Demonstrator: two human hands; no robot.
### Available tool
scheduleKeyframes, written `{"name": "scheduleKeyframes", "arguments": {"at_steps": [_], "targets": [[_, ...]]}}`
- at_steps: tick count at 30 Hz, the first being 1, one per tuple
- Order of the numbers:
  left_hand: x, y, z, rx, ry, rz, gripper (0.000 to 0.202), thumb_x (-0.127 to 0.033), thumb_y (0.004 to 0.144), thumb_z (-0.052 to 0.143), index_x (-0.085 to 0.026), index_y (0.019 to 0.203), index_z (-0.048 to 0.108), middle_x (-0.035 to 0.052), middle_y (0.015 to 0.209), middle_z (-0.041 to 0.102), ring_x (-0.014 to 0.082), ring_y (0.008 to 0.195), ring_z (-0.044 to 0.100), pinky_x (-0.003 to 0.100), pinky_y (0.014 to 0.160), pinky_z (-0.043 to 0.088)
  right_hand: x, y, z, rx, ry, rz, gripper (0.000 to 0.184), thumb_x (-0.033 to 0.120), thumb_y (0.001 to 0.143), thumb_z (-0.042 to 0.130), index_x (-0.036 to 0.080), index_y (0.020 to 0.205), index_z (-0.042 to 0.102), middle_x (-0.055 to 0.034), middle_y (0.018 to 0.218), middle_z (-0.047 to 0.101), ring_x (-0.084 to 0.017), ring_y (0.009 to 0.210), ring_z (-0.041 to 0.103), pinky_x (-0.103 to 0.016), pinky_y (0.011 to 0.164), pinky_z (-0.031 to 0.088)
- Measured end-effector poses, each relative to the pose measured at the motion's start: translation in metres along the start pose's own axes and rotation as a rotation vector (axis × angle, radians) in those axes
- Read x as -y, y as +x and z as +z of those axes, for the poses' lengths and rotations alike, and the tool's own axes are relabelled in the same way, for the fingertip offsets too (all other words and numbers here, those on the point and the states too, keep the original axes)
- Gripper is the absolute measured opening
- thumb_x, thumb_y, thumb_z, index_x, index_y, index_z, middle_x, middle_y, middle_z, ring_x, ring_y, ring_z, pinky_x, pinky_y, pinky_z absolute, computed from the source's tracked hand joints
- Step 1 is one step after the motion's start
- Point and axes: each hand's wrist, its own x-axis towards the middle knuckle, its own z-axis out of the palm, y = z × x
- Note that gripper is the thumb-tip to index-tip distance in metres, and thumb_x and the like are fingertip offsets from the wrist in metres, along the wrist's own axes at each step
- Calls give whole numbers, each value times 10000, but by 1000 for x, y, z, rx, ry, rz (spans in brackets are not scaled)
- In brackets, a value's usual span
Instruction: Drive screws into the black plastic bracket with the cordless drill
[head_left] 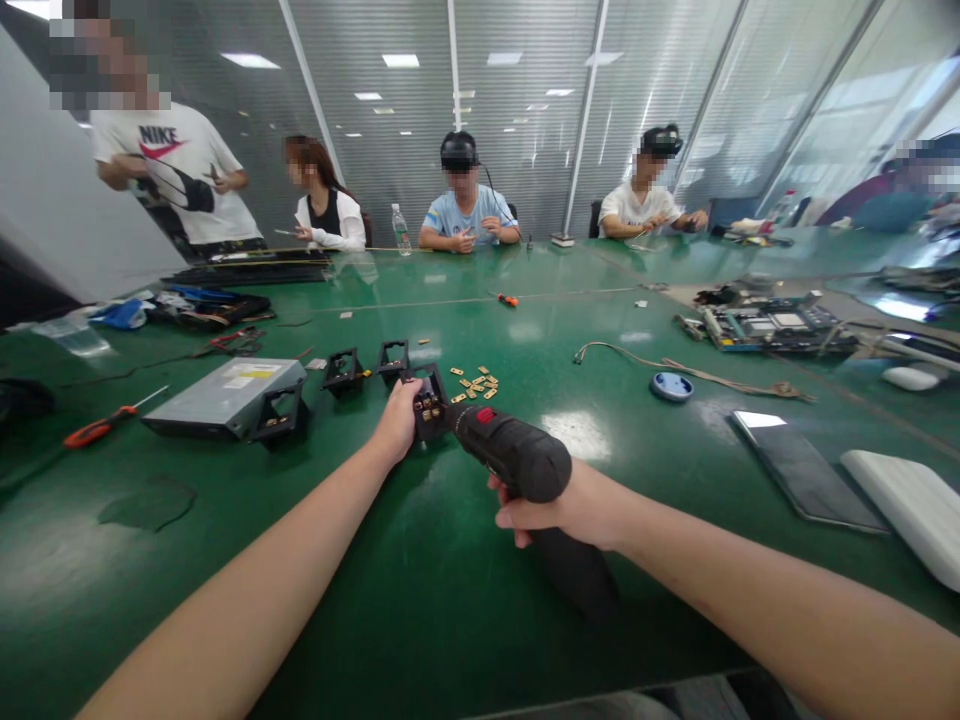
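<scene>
While left hand [396,425] grips black frame [432,428] on green table [405,590], right hand [553,505], apart from left, clamps black power drill [517,452], nose at frame; contact unclear. Brass plates [478,386] scattered just beyond; grey drive [225,395] farther left.

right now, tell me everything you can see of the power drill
The power drill looks like black plastic, with a red patch on its rounded body and a handle slanting down. The right hand grips it. Its nose points forward-left at the black open frame in the left hand; whether the tip touches is unclear.
</scene>
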Motion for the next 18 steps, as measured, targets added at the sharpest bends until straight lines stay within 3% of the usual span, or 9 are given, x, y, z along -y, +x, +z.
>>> {"name": "scheduleKeyframes", "arguments": {"at_steps": [18], "targets": [[-4, -4, 5, 11, 10, -12, 364, -456, 752, 710, -232, 1002, 572, -13, 833, 663, 191, 783, 680, 307, 715, 570, -2, -1, -1, -2, 14, -11, 381, 280, 636, 870, 180, 860, 578, 32, 748, 632, -156, 566, 682, -265, 540, 482]]}}
